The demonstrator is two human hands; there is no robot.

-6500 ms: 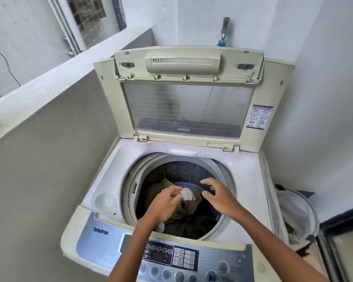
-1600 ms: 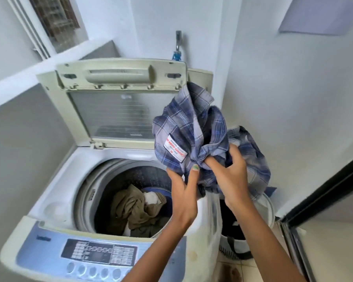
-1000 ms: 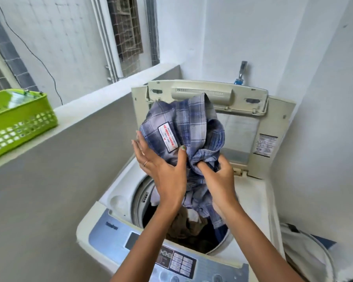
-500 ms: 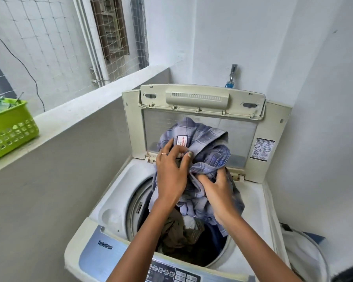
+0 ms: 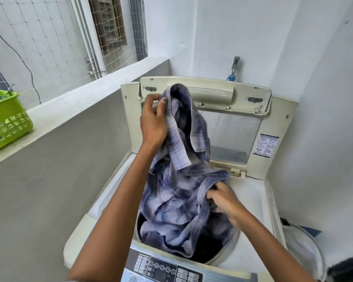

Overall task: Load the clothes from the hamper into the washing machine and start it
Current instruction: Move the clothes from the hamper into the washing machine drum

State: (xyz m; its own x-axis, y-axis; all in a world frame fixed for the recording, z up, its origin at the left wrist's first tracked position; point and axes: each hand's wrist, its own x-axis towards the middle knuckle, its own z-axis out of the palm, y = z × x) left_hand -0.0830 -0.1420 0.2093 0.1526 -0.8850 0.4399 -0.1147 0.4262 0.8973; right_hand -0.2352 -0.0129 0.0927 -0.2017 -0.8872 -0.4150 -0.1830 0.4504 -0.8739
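Head view. The left hand is pinched shut on an upper edge of the plaid shirt, thumb and fingers clamping a fold raised in front of the open lid. Below and to the right of that pinch, the right hand is closed on a bunched part of the same shirt, low over the washer top. From the upper grip the cloth hangs slack; beneath the lower grip its bulk spills into the drum mouth, partly inside, and hides whatever lies under it. The control panel sits nearest the wearer, below both grips. The hamper shows at far right, beyond the right hand.

Handling, as judged: the shirt is light, soft and limp, not fragile, and drapes wherever unsupported. A pinch on a gathered fold holds it well; a single loose edge would let the rest trail over the rim.
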